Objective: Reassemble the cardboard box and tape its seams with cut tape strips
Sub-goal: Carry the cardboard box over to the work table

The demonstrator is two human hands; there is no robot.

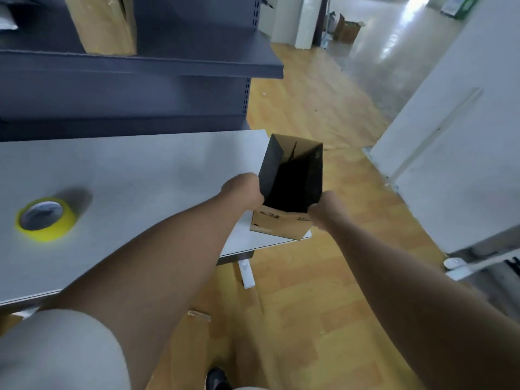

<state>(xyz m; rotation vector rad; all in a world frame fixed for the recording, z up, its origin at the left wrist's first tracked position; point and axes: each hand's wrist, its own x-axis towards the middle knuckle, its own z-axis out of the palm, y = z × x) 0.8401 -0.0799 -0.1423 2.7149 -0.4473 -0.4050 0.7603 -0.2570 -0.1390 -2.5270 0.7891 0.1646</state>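
A small cardboard box (281, 225) stands at the right front corner of the grey table (135, 170), open on top, its inside dark. My left hand (243, 191) grips the box's left wall at the rim. My right hand (327, 208) grips the near right corner of the rim. A roll of yellow tape (45, 219) lies flat on the table far to the left, apart from both hands.
Dark blue shelving (140, 63) stands behind the table, with a large cardboard box (102, 23) on a shelf. A white partition (455, 153) runs along the right. Wooden floor (309, 291) lies beside the table; more boxes (347, 30) sit far back.
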